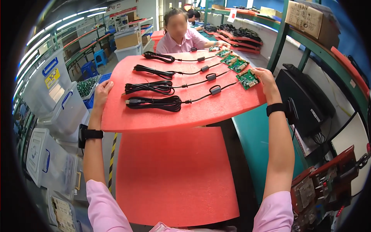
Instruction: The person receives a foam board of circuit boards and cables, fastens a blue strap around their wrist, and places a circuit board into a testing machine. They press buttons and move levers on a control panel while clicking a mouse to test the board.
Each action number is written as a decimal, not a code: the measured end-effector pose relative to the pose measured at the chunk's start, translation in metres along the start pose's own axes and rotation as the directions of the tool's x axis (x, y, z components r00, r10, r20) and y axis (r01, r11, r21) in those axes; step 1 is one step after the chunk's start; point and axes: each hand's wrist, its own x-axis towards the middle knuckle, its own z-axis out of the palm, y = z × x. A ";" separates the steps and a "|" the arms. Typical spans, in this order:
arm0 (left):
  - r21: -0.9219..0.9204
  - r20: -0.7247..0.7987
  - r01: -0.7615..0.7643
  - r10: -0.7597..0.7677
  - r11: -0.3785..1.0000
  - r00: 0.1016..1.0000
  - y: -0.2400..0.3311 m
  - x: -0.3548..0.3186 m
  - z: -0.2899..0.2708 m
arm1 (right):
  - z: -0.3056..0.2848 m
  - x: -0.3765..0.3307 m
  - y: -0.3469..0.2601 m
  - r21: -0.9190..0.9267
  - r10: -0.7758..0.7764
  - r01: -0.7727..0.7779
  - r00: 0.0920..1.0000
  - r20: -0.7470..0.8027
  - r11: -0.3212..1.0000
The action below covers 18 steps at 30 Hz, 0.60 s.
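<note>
Factory line, green table (251, 135), pink foam sheets.
Left hand (101, 92) and right hand (266, 77) gripping opposite edges of a foam tray (174, 114), raised above a second sheet (174, 174) on the table. On the tray: four coiled black cables (154, 102) in a row, green boards (247, 79) near the right hand. Across, a co-worker in pink touching the tray's far edge. Clear bins (50, 92) stacked at left, black monitor (305, 96) and shelf post (280, 42) crowding the right.

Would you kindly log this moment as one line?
left hand: grips foam sheet left edge | right hand: grips right edge | load: four cables, circuit boards | sheet: lifted
</note>
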 end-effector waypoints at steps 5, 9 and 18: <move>0.057 -0.037 -0.001 0.003 0.998 0.999 -0.023 -0.002 0.008 | -0.024 0.025 0.007 -0.115 0.072 -0.069 0.997 0.015 0.991; 0.181 -0.017 0.058 -0.056 0.982 0.998 -0.010 0.006 0.006 | -0.019 0.013 0.004 -0.144 0.143 -0.136 0.989 0.036 0.980; 0.136 -0.023 0.208 -0.206 0.969 0.978 -0.016 0.011 -0.002 | 0.000 -0.009 -0.018 -0.067 0.179 -0.183 0.982 -0.053 0.981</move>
